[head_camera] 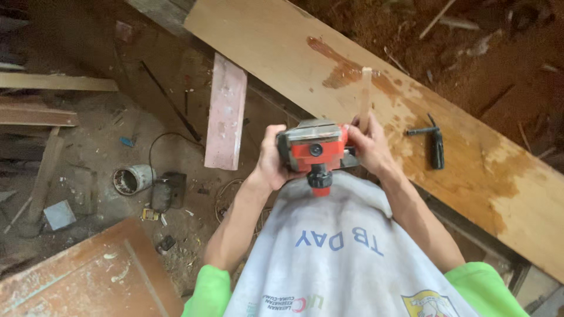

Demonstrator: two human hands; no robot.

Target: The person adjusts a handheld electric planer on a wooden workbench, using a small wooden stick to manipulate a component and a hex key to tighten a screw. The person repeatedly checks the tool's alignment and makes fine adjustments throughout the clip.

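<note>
Both hands grip a red power tool (pixel 311 149), prob. an electric planer, held against the torso, off the surface. Left hand (pixel 271 158) wraps its left side, fingers closed. Right hand (pixel 365 145) closes on the right side and also pinches a thin wood stick (pixel 365 97). The plank (pixel 376 100) surface shows a stain; a dark wrench-like key (pixel 433 144) lies on it. Judgement: tool prep/adjustment in hand; no cutting of the plank under way.
</note>
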